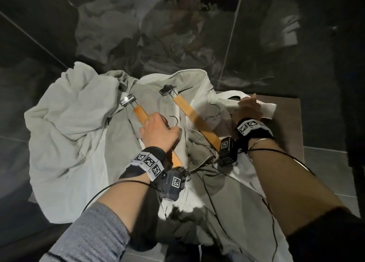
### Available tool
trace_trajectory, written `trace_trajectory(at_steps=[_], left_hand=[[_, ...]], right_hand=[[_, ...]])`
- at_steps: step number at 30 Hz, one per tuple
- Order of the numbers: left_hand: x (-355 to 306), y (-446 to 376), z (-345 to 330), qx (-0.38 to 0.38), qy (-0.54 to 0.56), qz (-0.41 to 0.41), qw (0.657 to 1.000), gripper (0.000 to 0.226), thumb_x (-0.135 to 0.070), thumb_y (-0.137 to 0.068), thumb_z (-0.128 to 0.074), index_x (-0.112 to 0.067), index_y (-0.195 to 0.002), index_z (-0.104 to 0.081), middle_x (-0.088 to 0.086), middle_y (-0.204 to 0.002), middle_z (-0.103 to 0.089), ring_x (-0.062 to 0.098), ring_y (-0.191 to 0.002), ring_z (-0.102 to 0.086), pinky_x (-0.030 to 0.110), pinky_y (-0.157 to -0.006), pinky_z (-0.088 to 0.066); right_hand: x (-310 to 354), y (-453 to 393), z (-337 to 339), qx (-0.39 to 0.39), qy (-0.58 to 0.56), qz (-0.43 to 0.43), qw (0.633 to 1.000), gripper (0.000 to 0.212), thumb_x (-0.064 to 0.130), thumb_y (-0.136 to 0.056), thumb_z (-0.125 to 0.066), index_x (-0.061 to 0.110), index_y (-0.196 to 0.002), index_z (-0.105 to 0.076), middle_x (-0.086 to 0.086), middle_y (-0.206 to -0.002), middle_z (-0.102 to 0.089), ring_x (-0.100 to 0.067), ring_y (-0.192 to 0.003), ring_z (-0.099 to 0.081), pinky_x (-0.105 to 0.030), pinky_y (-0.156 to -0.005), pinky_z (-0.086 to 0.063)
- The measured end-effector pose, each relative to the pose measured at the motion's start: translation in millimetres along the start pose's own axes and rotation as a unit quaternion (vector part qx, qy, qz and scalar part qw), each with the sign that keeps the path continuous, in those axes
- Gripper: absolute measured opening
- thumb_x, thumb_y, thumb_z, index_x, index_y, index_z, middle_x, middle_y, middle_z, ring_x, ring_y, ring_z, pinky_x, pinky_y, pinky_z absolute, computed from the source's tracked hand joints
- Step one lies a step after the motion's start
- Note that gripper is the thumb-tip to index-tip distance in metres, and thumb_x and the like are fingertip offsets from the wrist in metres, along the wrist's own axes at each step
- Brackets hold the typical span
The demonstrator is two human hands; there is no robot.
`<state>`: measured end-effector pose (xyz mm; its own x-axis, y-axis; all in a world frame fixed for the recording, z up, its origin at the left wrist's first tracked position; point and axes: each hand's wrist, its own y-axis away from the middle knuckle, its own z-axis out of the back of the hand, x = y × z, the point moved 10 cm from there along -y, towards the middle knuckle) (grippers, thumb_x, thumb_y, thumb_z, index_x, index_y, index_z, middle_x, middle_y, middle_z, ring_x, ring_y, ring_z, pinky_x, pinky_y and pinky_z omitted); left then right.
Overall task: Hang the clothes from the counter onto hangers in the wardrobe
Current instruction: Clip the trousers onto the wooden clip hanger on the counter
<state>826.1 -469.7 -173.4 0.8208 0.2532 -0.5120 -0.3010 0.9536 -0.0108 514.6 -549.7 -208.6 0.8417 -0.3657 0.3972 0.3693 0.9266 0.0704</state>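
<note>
A heap of pale clothes covers the counter: a light towel-like cloth [65,123] at left, a grey-green garment [156,96] in the middle, a white garment [223,103] at right. Two wooden clip hangers lie on top, side by side. My left hand [160,132] is closed around the middle of the left hanger [139,111], near its metal hook. The right hanger [191,111] lies free beside it. My right hand [248,108] grips the white garment's edge at the far right.
A dark glossy wall [177,30] behind the counter mirrors the pile. The brown counter top [286,111] shows bare at the right, with its edge near my right wrist. Thin black cables trail from both wrist bands over the clothes. Grey floor tiles [325,173] lie below.
</note>
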Motion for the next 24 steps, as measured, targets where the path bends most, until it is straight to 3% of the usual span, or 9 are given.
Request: trace_trajectory(at_steps=[2,4,10,13,15,17,19,22,24], left_hand=[[-27.3,4.7,24.5,-0.027,0.038,-0.037,0.998,0.025,-0.034,-0.077,-0.056,-0.018,-0.09,-0.043,-0.001,-0.096,-0.045,0.023,-0.098,-0.046,0.037,-0.084,-0.031],[-51.8,10.1,46.4,-0.05,0.065,-0.077,0.994,0.022,-0.034,-0.078,-0.055,-0.02,-0.088,-0.041,-0.002,-0.095,-0.045,0.022,-0.098,-0.045,0.038,-0.086,-0.032],[-109.1,29.1,76.7,-0.053,0.072,-0.177,0.98,0.01,-0.03,-0.085,-0.052,-0.023,-0.087,-0.045,0.0,-0.102,-0.052,0.023,-0.104,-0.048,0.036,-0.087,-0.033],[-132.2,35.2,84.1,-0.057,0.076,-0.208,0.973,0.006,-0.024,-0.085,-0.051,-0.022,-0.091,-0.048,0.0,-0.106,-0.05,0.022,-0.107,-0.046,0.033,-0.085,-0.03],[-149.9,38.5,89.7,-0.058,0.091,-0.241,0.965,0.013,-0.019,-0.085,-0.052,-0.019,-0.097,-0.052,0.002,-0.111,-0.052,0.023,-0.109,-0.046,0.034,-0.089,-0.032],[-166.8,41.8,90.1,-0.045,0.085,-0.278,0.956,0.023,-0.017,-0.084,-0.052,-0.017,-0.107,-0.055,0.003,-0.116,-0.053,0.024,-0.114,-0.045,0.036,-0.094,-0.033],[-174.3,44.5,82.4,-0.019,0.041,-0.295,0.954,0.034,-0.019,-0.086,-0.052,-0.021,-0.12,-0.054,-0.001,-0.129,-0.051,0.023,-0.121,-0.04,0.038,-0.097,-0.03],[-167.7,41.2,66.2,0.023,-0.03,-0.287,0.957,0.047,-0.024,-0.089,-0.049,-0.028,-0.136,-0.044,-0.004,-0.144,-0.042,0.023,-0.13,-0.031,0.041,-0.102,-0.026],[-155.7,37.1,57.9,0.034,-0.077,-0.273,0.958,0.051,-0.027,-0.09,-0.05,-0.028,-0.14,-0.039,-0.002,-0.146,-0.04,0.024,-0.133,-0.027,0.042,-0.103,-0.026]], right_hand=[[9.9,0.0,27.7,-0.001,-0.061,0.012,0.998,0.062,0.012,-0.088,-0.057,0.004,-0.143,-0.029,-0.016,-0.15,-0.028,-0.033,-0.136,-0.033,-0.035,-0.105,-0.033],[15.7,-2.1,53.0,-0.01,-0.127,0.001,0.992,0.063,0.004,-0.085,-0.059,0.004,-0.141,-0.031,-0.015,-0.144,-0.035,-0.032,-0.129,-0.042,-0.03,-0.092,-0.037],[13.8,7.0,89.2,0.001,-0.163,-0.003,0.987,0.087,0.007,-0.085,-0.061,0.012,-0.151,-0.005,-0.017,-0.152,-0.022,-0.03,-0.14,-0.028,-0.034,-0.11,-0.029],[10.9,11.1,103.0,-0.005,-0.111,0.027,0.993,0.064,0.023,-0.089,-0.059,0.016,-0.145,-0.03,-0.019,-0.141,-0.045,-0.036,-0.128,-0.046,-0.04,-0.103,-0.037],[23.1,12.7,112.9,-0.017,-0.088,0.06,0.994,0.041,0.038,-0.091,-0.052,0.012,-0.122,-0.058,-0.019,-0.121,-0.061,-0.038,-0.113,-0.057,-0.04,-0.093,-0.044],[38.2,16.1,124.9,-0.049,-0.076,0.079,0.993,0.04,0.042,-0.09,-0.052,0.009,-0.106,-0.067,-0.019,-0.112,-0.064,-0.039,-0.105,-0.06,-0.039,-0.087,-0.046],[54.6,23.5,131.1,-0.071,-0.078,0.106,0.989,0.035,0.035,-0.086,-0.057,0.01,-0.11,-0.064,-0.019,-0.116,-0.062,-0.038,-0.108,-0.058,-0.038,-0.089,-0.045],[82.9,27.9,127.8,-0.03,-0.142,0.16,0.976,0.063,0.023,-0.082,-0.061,0.019,-0.14,-0.037,-0.013,-0.134,-0.053,-0.03,-0.122,-0.051,-0.037,-0.101,-0.042],[100.5,27.2,117.7,0.004,-0.135,0.193,0.972,0.066,0.027,-0.08,-0.055,0.027,-0.143,-0.032,-0.012,-0.136,-0.05,-0.029,-0.125,-0.049,-0.04,-0.103,-0.043]])
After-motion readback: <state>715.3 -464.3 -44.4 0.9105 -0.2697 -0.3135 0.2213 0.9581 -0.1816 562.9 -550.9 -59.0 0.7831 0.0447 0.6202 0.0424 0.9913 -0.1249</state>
